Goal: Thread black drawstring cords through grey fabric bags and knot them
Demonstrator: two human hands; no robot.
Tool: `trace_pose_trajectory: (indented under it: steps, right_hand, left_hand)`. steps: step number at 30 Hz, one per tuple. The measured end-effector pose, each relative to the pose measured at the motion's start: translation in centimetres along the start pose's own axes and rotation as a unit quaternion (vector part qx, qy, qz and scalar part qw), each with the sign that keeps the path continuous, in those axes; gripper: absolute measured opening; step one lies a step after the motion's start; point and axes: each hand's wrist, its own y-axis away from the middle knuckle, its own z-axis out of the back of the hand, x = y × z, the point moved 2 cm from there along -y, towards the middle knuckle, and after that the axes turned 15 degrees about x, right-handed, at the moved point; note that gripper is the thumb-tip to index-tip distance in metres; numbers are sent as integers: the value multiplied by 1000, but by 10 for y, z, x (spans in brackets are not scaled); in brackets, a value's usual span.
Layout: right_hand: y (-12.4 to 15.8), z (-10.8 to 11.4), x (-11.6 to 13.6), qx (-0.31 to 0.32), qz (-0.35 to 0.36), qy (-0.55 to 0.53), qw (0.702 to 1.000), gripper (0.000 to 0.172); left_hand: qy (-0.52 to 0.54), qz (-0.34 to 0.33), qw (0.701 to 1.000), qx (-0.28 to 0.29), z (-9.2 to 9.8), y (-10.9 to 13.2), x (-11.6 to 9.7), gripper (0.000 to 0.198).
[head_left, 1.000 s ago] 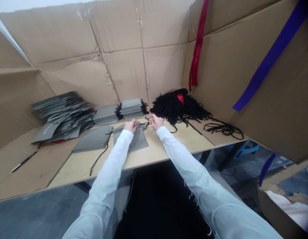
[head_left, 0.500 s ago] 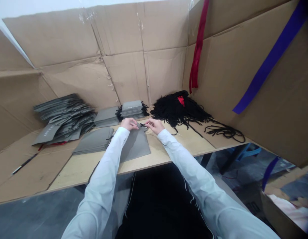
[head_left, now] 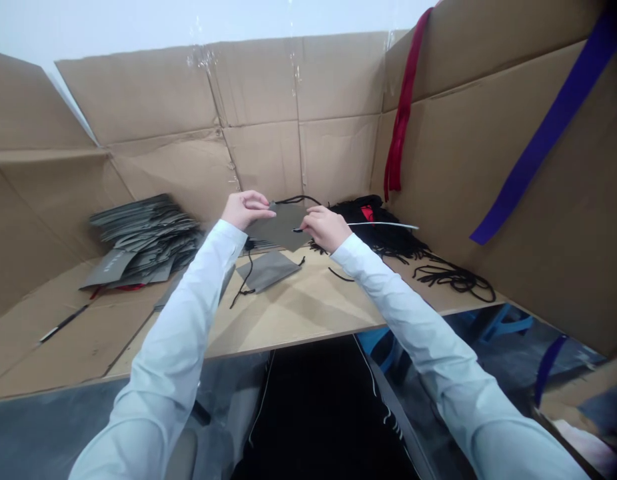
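A flat grey bag (head_left: 283, 223) is held up above the table, a black cord (head_left: 298, 199) arching from its top corner. My left hand (head_left: 246, 210) pinches that corner between thumb and fingers. My right hand (head_left: 324, 228) is closed on a thin white rod (head_left: 383, 225) that sticks out to the right. Something small and black shows at its fingertips, in front of the bag; whether it is the rod's tip or a cord end, I cannot tell. Below lies another grey bag (head_left: 269, 271) with black cord at its corners.
A tall stack of grey bags (head_left: 143, 233) stands at the left. A heap of black cords (head_left: 381, 233) lies at the right, loose cords (head_left: 453, 277) beside it. Cardboard walls (head_left: 263, 153) surround the table (head_left: 288, 320). Red strips (head_left: 406, 107) and a blue strip (head_left: 543, 127) hang right.
Both hands have risen off the tabletop, and a grey bag is now held up between them. The white rod now points right from my right hand. My view has shifted slightly.
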Motion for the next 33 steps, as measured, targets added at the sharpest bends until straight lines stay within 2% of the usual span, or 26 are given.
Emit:
trace_pose_trajectory:
  steps: [4, 7, 10, 13, 17, 20, 27, 30, 33]
  right_hand:
    - [3, 3, 4, 14, -9, 105, 994, 24]
    - [4, -9, 4, 68, -12, 117, 991, 26]
    - [6, -26, 4, 142, -17, 104, 984, 24]
    - [8, -40, 6, 178, -3, 102, 979, 24]
    - [10, -48, 9, 176, 25, 106, 978, 24]
    - [10, -50, 10, 165, 39, 103, 980, 24]
    - [9, -51, 11, 176, 50, 98, 978, 24]
    - [9, -49, 12, 187, 50, 98, 976, 23]
    - [9, -48, 12, 194, 52, 102, 974, 22]
  left_hand:
    - [29, -10, 999, -14, -12, 12, 19, 41]
    - [31, 3, 999, -17, -23, 22, 37, 38]
    - [-11, 26, 1000, -3, -32, 35, 48, 36]
    - [-83, 43, 995, 22, -35, 48, 52, 34]
    - [-148, 59, 985, 73, -33, 58, 53, 32]
    - [-145, 79, 982, 93, -31, 60, 55, 33]
    - [-108, 111, 984, 87, -32, 60, 60, 36]
    - [-138, 105, 981, 86, -33, 61, 58, 35]
    - [-165, 93, 980, 60, -35, 62, 57, 33]
